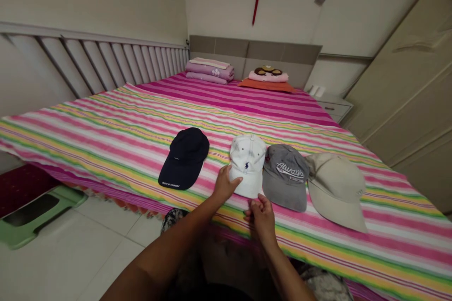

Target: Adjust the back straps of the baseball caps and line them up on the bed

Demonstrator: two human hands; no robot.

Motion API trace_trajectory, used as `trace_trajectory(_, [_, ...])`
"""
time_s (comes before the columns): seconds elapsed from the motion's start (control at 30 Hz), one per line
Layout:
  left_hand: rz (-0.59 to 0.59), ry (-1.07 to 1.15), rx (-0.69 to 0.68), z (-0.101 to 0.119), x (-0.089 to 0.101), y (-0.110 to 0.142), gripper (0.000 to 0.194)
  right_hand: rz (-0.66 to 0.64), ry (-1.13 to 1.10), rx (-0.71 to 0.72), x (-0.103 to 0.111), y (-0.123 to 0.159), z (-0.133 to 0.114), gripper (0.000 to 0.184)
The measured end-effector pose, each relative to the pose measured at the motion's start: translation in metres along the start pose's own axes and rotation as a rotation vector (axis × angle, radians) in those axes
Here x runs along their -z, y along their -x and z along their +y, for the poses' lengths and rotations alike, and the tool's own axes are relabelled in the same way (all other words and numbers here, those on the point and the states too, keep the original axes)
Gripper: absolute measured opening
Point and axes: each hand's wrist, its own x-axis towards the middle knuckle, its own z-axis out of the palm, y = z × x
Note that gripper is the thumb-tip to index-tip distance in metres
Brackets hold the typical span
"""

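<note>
Your right hand [260,220] is nearest you, its fingers bunched at the brim of the white cap [247,162]; whether that grip is clenched on the brim or only touching it can't be told from this view. Your left hand [226,184] is released, resting open against the cap's left side. The white cap lies crown up on the striped sheet [381,225] of the bed, brim toward you. The gray cap [285,178] touches it on the right, and the beige cap [335,190] lies against the gray one. The navy cap [184,157] sits just apart on the left. Off the bed's left side, a green stool [31,211] stands on the tiled floor [102,249]. Farther on, folded pink bedding [210,70] and a bear-face pillow [268,75] lie before the headboard [254,51], with a nightstand [334,107] and wardrobe [399,89] to the right.
</note>
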Motion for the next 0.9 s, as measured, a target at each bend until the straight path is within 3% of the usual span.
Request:
trace_trajectory(0.13, [-0.046, 0.144, 0.110, 0.003, 0.027, 0.016, 0.042, -0.068, 0.066, 0.023, 0.007, 0.010, 0.004, 0.030])
trace_trajectory(0.23, [-0.059, 0.327, 0.342, 0.004, 0.061, 0.034, 0.035, -0.153, 0.129, 0.012, 0.014, 0.020, 0.003, 0.025])
trace_trajectory(0.3, [0.004, 0.429, 0.483, 0.004, 0.087, 0.046, 0.030, -0.200, 0.168, 0.006, 0.018, 0.026, 0.002, 0.025])
trace_trajectory(0.47, [0.307, 0.574, 0.630, -0.001, 0.138, 0.061, 0.021, -0.258, 0.246, -0.009, 0.022, 0.036, 0.005, 0.027])
trace_trajectory(0.57, [0.437, 0.604, 0.613, -0.003, 0.148, 0.056, 0.018, -0.272, 0.272, -0.013, 0.022, 0.038, 0.010, 0.028])
trace_trajectory(0.7, [0.542, 0.643, 0.568, -0.003, 0.146, 0.049, 0.017, -0.292, 0.285, -0.021, 0.023, 0.040, 0.014, 0.026])
trace_trajectory(0.9, [0.553, 0.752, 0.463, 0.012, 0.144, 0.041, 0.018, -0.313, 0.301, -0.040, 0.024, 0.043, 0.015, 0.025])
